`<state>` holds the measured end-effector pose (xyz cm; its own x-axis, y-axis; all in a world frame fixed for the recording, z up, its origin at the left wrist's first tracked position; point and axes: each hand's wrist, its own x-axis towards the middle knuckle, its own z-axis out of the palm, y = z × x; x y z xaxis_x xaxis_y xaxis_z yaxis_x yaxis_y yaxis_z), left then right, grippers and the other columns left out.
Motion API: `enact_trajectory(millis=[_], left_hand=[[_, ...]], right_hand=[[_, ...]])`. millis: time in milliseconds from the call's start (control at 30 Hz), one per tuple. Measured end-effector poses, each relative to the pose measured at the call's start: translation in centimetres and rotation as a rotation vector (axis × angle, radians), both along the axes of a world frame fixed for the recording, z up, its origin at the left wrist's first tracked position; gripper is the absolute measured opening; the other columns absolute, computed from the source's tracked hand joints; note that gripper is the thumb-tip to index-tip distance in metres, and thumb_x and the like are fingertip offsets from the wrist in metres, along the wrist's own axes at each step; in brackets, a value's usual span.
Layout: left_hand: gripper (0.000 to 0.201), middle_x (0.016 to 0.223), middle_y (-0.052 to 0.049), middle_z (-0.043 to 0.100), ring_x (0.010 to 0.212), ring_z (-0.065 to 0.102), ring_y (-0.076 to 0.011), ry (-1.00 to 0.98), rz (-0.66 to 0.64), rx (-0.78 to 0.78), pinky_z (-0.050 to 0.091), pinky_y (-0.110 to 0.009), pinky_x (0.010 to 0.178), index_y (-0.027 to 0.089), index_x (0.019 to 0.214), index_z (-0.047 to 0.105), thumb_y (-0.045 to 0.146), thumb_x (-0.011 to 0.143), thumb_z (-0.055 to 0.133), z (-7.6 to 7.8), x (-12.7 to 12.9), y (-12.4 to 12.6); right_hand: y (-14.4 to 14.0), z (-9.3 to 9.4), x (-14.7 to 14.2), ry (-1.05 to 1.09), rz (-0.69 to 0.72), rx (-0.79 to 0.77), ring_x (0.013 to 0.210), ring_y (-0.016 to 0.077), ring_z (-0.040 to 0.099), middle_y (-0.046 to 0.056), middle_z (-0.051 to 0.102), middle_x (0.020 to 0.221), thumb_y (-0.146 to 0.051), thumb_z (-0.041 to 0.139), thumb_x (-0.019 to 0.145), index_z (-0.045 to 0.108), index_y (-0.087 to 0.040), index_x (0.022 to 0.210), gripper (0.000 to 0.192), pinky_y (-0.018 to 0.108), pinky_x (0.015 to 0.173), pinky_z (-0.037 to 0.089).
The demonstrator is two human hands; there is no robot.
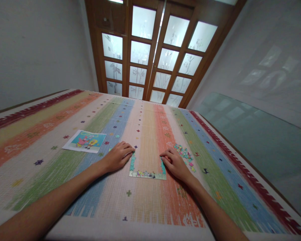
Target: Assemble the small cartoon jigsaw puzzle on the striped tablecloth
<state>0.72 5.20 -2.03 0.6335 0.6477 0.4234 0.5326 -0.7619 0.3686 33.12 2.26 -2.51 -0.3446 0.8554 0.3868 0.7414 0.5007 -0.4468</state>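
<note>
- Puzzle (147, 174) lying flat on the striped cloth (146, 199), joined only in part: one near row and two side columns, like the letter U, with cloth showing between them.
- Near row of the puzzle pale, with small coloured drawings; columns mostly turquoise.
- Left hand (119, 156) at the far end of the puzzle's left column; fingers close together and softly bent, tips down at the column; impossible to tell if pinching any piece.
- Right hand (176, 164) at the far end of the puzzle's right column; fingers curled, with tips at the column and covering part of it; also impossible to tell if gripping anything.
- Loose pieces (183, 152) spread in a small group, right of the puzzle and reaching farther than it.
- Picture (89, 141) flat, left of the puzzle and well apart, with pink and yellow cartoon figures on blue.
- Far beyond the puzzle, wooden doors (152, 43) with frosted panes and plant drawings.
</note>
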Motion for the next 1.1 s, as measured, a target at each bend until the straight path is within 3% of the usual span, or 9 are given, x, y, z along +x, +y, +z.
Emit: enact_trajectory(millis=[433, 1100], left_hand=[[0.030, 0.119, -0.012, 0.064, 0.109, 0.057, -0.0277, 0.062, 0.030, 0.007, 0.045, -0.045, 0.098, 0.019, 0.124, 0.063, 0.034, 0.101, 0.052, 0.28, -0.02, -0.70], [0.021, 0.121, -0.010, 0.062, 0.113, 0.055, -0.0286, -0.029, 0.068, -0.106, 0.042, -0.048, 0.102, 0.020, 0.112, 0.058, 0.032, 0.095, 0.056, -0.17, 0.08, -0.51]], right_hand=[[0.10, -0.22, 0.10, 0.000, 0.009, 0.005, 0.092, 0.0247, 0.062, 0.008, 0.065, 0.094, -0.024, 0.052, 0.098, 0.072, -0.020, 0.095, 0.021, 0.040, 0.085, 0.048], [0.13, -0.31, 0.11, -0.005, 0.015, 0.017, 0.091, 0.0238, 0.063, 0.008, 0.064, 0.094, -0.022, 0.054, 0.098, 0.072, -0.020, 0.095, 0.018, 0.038, 0.084, 0.048]])
